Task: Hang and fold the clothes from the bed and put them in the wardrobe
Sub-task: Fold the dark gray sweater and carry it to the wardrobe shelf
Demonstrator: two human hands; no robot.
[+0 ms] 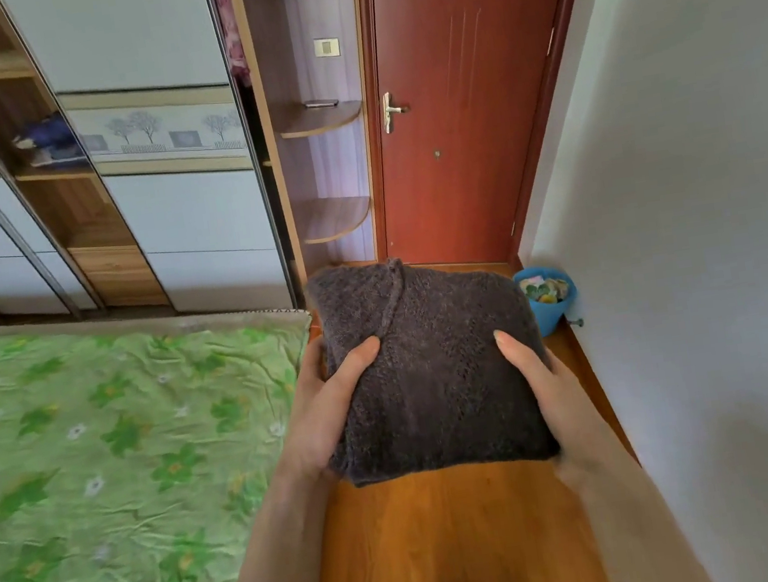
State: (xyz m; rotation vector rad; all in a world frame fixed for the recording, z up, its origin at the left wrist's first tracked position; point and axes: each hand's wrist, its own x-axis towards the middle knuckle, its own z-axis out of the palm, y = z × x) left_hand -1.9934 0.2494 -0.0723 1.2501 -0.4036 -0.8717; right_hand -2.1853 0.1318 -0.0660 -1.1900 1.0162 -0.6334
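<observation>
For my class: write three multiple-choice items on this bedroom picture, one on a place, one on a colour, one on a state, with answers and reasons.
1. Where is the blue bin?
A. on the bed
B. on the floor by the right wall
C. inside the wardrobe

2. What colour is the bed sheet?
A. green, flowered
B. plain white
C. red

3. What state is the grey knit sweater in?
A. on a hanger
B. spread flat
C. folded, held

Answers: 1 B, it stands at the wall's foot near the door. 2 A, green with flowers. 3 C, left hand and right hand grip its sides.
</observation>
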